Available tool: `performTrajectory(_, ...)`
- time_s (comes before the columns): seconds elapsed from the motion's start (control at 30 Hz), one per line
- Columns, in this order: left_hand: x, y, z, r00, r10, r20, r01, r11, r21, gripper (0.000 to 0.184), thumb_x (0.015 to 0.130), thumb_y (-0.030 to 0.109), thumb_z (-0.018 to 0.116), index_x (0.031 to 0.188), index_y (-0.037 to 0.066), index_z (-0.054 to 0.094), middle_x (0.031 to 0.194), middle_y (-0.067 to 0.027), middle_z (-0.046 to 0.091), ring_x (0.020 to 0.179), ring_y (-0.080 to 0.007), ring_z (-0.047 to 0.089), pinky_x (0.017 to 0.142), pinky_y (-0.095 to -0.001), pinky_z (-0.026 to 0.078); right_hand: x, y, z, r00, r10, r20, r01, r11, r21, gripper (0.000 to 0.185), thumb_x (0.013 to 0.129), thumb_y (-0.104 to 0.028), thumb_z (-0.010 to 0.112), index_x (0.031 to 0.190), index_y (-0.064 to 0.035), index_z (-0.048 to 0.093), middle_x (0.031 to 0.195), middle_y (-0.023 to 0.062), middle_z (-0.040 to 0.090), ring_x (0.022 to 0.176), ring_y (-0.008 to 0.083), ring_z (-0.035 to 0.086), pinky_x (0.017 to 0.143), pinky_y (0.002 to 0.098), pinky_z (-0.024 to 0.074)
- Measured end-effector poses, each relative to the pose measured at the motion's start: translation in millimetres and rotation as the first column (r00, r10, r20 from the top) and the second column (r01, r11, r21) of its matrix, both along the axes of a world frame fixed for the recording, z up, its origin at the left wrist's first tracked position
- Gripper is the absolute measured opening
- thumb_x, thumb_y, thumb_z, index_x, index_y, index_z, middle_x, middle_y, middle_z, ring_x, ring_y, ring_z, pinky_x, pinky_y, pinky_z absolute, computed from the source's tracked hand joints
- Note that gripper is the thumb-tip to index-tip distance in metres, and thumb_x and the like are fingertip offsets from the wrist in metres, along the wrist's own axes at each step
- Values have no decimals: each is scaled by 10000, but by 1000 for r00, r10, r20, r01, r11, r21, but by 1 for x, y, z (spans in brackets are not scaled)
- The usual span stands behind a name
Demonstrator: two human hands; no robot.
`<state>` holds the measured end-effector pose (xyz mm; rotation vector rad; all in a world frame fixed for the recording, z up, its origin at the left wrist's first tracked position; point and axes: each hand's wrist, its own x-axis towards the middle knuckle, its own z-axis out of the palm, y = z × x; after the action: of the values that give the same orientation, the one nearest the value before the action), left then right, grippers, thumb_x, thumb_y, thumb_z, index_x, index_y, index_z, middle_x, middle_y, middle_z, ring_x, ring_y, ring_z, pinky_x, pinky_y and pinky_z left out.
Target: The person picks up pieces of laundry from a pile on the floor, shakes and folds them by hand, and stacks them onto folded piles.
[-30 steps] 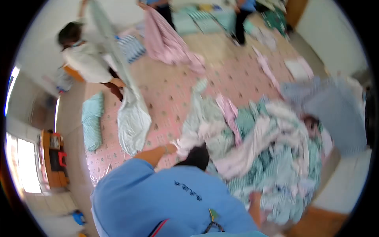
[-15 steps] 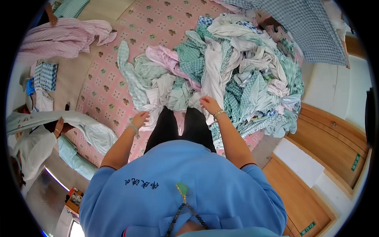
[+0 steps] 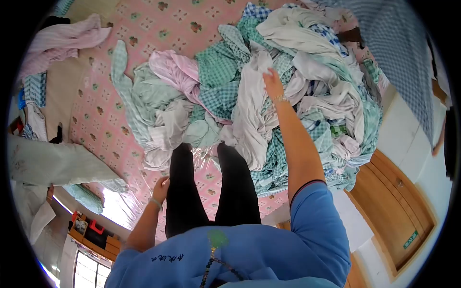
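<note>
My right hand (image 3: 274, 85) reaches into the pile, its fingers closed at the upper part of a long white cloth (image 3: 249, 96). My left hand (image 3: 160, 188) hangs beside my left leg, fingers loosely curled and holding nothing. Left of the white cloth lie a green checked cloth (image 3: 218, 65), a pink striped cloth (image 3: 175, 72) and a pale green cloth (image 3: 153, 86). Just in front of my legs is a crumpled off-white cloth (image 3: 168, 126). More green checked and white fabrics lie tangled to the right of my right arm.
A pink patterned sheet (image 3: 110, 129) covers the floor under the pile. At the left, a person holds a long white cloth (image 3: 53, 161); a pink striped cloth (image 3: 67, 36) is behind. A blue checked cloth (image 3: 394, 53) hangs at upper right. A wooden door (image 3: 398, 206) is at right.
My right hand has stretched forward from near my knees to the white cloth. My left hand has drawn back beside my leg. The view has shifted as my body leans over the pile.
</note>
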<state>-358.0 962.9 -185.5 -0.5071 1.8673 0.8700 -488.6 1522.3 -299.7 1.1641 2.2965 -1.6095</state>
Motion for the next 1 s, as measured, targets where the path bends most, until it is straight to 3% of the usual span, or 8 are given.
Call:
performTrajectory(0.03,20,-1,-13,982,152,108,-151,988,-13,391,809,222,551,1132,16,469,1047,-118,543,969,-217,516,846,-289,392,-20,12,-19,1000,27,-1,-27,997,73,401,807,-254,515,1161,-86,431,991,122,566,824,200,549,709,287,430)
performTrajectory(0.13,43,5,-19,979,-58,-193,37,993,-111,362,812,155,529,1137,20,442,1107,-142,473,1003,-249,472,858,-322,377,-58,44,-96,958,281,57,-285,914,290,456,798,-311,509,1181,-79,424,1103,171,510,934,272,524,801,336,407)
performTrajectory(0.2,24,25,-11,981,-51,-185,1,965,-262,326,815,130,514,1110,9,446,1069,-141,474,972,-245,467,846,-326,377,-84,57,-132,838,520,166,-518,663,541,469,805,-283,477,1228,-101,385,1224,147,424,1039,292,475,844,361,393)
performTrajectory(0.43,35,-19,-53,925,50,-376,-178,932,-316,336,857,111,405,1173,5,360,1140,-117,402,1031,-218,407,883,-324,326,-184,90,-233,617,465,635,-785,417,458,612,815,-159,420,1348,-142,121,1419,-8,49,1142,273,410,877,397,388)
performTrajectory(0.57,53,-62,-88,840,153,-521,-318,916,-245,317,861,169,384,1149,38,392,1086,-86,447,978,-169,427,852,-284,323,-210,111,-269,636,369,678,-762,440,475,622,795,-200,494,1318,-63,188,1325,171,295,1142,302,407,894,402,371)
performTrajectory(0.63,24,-38,-76,819,222,-529,-377,903,-206,315,866,180,377,1145,33,393,1077,-88,447,978,-166,424,855,-287,322,-201,87,-247,348,274,897,-882,421,213,533,779,-225,524,1247,-36,354,1188,195,460,1084,307,467,894,386,377)
performTrajectory(0.77,0,-16,-76,879,181,-440,-290,937,-194,315,851,116,405,1136,-16,385,1117,-119,403,1044,-223,392,897,-327,308,-132,88,-243,379,208,902,-883,372,285,280,815,-191,450,1024,-63,586,1127,180,509,1050,290,501,844,394,414)
performTrajectory(1.0,-24,13,-50,863,-103,-495,11,983,-185,259,806,104,455,1040,-7,452,1024,-162,454,994,-288,421,879,-344,322,-72,67,-115,175,195,965,-951,288,114,236,814,-171,429,935,-63,601,1068,151,557,958,298,555,767,382,456)
